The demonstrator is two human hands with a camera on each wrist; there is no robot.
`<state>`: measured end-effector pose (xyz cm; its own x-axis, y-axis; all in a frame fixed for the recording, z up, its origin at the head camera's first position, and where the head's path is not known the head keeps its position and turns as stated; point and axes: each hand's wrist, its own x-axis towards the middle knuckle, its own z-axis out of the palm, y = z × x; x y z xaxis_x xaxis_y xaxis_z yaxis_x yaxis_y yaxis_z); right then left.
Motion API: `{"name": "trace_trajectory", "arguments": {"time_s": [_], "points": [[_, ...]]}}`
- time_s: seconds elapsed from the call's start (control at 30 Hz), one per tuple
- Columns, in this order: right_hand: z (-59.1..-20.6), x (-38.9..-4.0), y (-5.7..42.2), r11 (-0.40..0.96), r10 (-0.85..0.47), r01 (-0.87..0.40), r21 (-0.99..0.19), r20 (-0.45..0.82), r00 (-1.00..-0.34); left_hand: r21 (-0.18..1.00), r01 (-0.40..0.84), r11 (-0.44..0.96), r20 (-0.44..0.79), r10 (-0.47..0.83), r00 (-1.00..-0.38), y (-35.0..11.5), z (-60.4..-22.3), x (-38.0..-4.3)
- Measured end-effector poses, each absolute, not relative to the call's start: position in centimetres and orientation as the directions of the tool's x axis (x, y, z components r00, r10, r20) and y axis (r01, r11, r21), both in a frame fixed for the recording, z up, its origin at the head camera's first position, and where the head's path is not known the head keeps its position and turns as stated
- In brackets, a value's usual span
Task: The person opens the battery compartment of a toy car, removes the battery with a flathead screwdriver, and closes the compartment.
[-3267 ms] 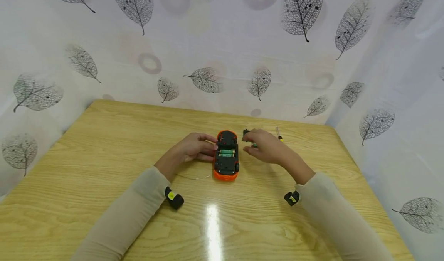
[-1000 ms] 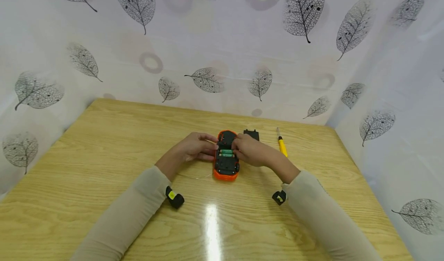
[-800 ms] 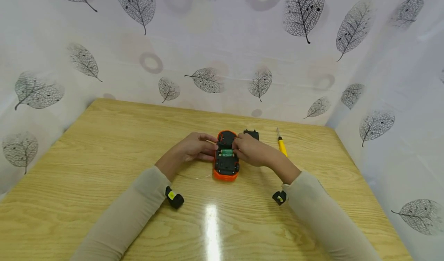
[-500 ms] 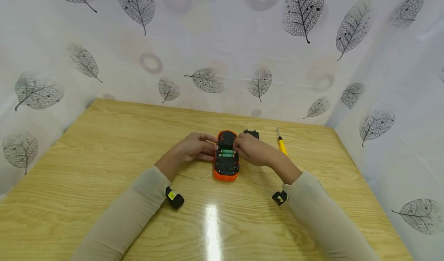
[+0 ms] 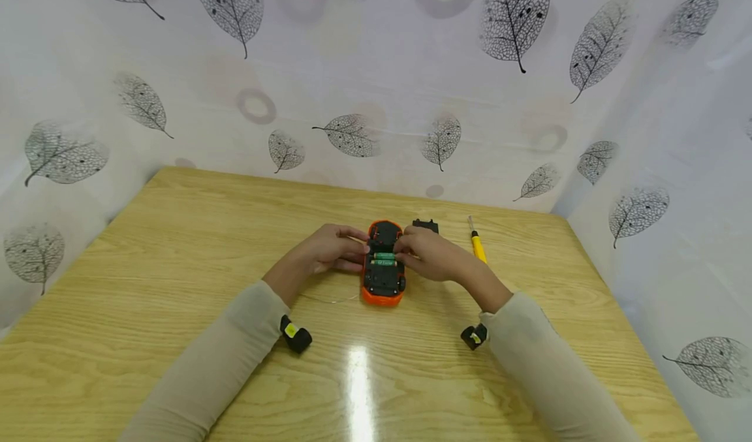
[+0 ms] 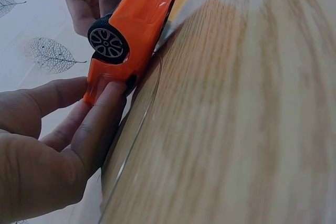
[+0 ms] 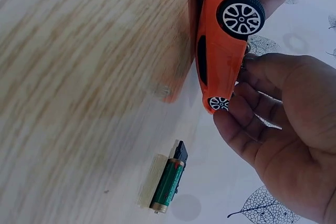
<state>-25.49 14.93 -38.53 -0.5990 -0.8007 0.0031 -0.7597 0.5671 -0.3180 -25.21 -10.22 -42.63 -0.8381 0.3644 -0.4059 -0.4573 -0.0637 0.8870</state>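
Observation:
An orange toy car (image 5: 384, 295) lies upside down on the table, its black underside up and its battery compartment uncovered. Two green batteries (image 5: 384, 260) lie side by side in the compartment. My left hand (image 5: 331, 249) holds the car's left side; in the left wrist view, its fingers (image 6: 97, 124) grip the orange body near a wheel. My right hand (image 5: 429, 252) reaches over the car's right side, thumb and fingers apart. In the right wrist view, one fingertip (image 7: 254, 64) is at a metallic part of the compartment and another is by a wheel (image 7: 219, 103).
A black battery cover (image 5: 425, 224) lies behind my right hand, with a loose green battery (image 7: 167, 186) beside it. Further right is a yellow screwdriver (image 5: 478, 246). A thin wire (image 6: 139, 135) runs from the car across the wooden table (image 5: 235, 213). Leaf-patterned cloth surrounds the table.
My right hand has moved left from beside the battery cover to the car's compartment, uncovering the screwdriver. Over the last second its thumb and fingers have spread slightly. My left hand stays put.

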Motion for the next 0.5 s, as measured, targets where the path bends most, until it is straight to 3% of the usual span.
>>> {"name": "trace_trajectory", "arguments": {"time_s": [0.23, 0.5], "points": [[-38.9, -25.57, 14.78, 0.607, -0.778, -0.734, -0.305, -0.039, -0.627, 0.887, -0.457, -0.067, -0.405, 0.364, -0.839, -10.19, -42.6, -25.19], [-38.08, -25.17, 15.12, 0.627, -0.761, -0.733, -0.264, -0.004, -0.649, 0.89, -0.452, -0.057, -0.405, 0.357, -0.842, -10.18, -42.46, -25.08]]}}
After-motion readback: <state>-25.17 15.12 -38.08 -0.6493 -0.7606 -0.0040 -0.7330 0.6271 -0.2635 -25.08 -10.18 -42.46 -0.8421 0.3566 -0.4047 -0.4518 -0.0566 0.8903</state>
